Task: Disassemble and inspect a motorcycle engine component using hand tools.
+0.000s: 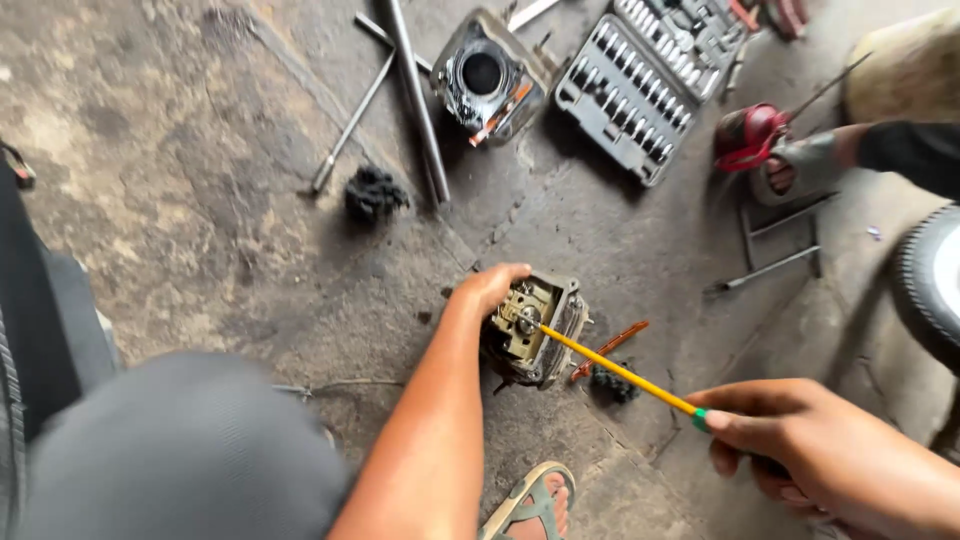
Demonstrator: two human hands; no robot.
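1. An open grey socket set case (pixel 648 82), long and rectangular, lies on the concrete floor (pixel 180 180) at top centre-right, rows of metal sockets showing in its tray; any label is too small to make out.
2. To its left sits a grey engine cylinder (pixel 488 76) with a round dark bore, beside long metal rods (pixel 415 95) and a crumpled black rag (pixel 373 193).
3. The left hand (pixel 490 288) is closed over the top edge of a grimy engine cylinder head (pixel 535 330), which rests on the floor at centre frame; the forearm runs up from the bottom edge, nearly straight.
4. The right hand (pixel 800 440) comes in from lower right, fingers wrapped tight on the green-collared grip of a yellow-shafted screwdriver (pixel 620 372) (its tip rests in the head's upper opening).
5. At upper right another person's gloved hand (pixel 800 168) is beside a red tool (pixel 748 135); whether it grips it is unclear.
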